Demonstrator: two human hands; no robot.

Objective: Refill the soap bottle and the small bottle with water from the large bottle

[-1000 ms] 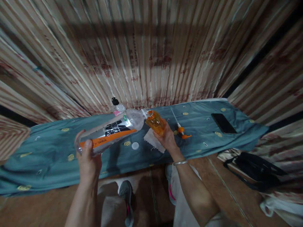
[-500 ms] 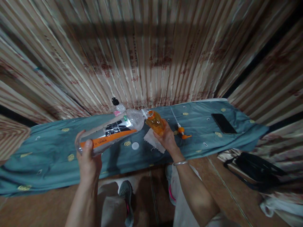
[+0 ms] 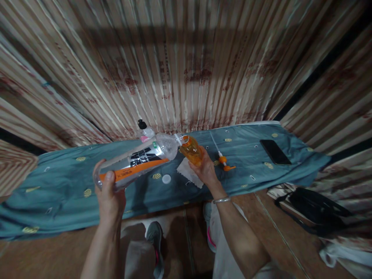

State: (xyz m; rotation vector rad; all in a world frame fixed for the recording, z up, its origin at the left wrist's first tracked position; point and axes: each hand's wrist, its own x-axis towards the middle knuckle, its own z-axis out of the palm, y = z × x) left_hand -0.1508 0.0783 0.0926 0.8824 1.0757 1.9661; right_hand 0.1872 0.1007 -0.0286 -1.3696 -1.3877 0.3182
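My left hand (image 3: 109, 193) is closed round the base of a large clear plastic bottle (image 3: 139, 161) with a silver, black and orange label. The bottle lies nearly level, its neck pointing right. An orange see-through bottle (image 3: 191, 150), open at the mouth, is gripped by my right hand (image 3: 205, 168) and tilted toward the clear one. The two mouths meet or nearly meet; I cannot tell whether liquid passes. Below them a white cap (image 3: 166, 179) and a white paper tissue (image 3: 188, 172) lie on the cloth. Right of my hand rests an orange pump head (image 3: 223, 162) with its tube.
A blue-green cloth (image 3: 69, 186) with yellow patterns covers the long surface. Behind the clear bottle stands a small black-topped bottle (image 3: 145, 131). A phone (image 3: 274, 152) lies at the right. Pleated curtains (image 3: 186, 69) hang behind; a black bag (image 3: 316, 209) sits below right.
Almost nothing differs. Both hands hold their bottles in practically the same place, and the view has shifted very slightly.
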